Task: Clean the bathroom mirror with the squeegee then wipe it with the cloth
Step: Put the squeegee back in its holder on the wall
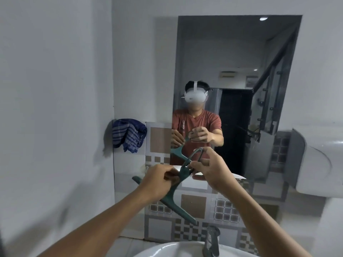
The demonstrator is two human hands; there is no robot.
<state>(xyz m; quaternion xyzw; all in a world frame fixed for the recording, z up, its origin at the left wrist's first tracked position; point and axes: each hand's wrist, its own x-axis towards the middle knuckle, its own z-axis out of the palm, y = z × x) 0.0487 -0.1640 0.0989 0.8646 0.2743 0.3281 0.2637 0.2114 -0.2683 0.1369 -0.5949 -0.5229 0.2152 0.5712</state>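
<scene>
Teal plastic, the squeegee [171,191] is held up in front of the lower part of the mirror [235,71], above the white sink [167,249], its blade slanting down to the right toward the tap [210,242]. The left hand [159,180] is closed around the neck just above the blade. The right hand [213,169] pinches the looped end of the handle between fingertips and thumb. The blue striped cloth [128,134] hangs on the wall just left of the mirror's lower left corner, well apart from both hands. The glass reflects the person in a red shirt holding the tool.
</scene>
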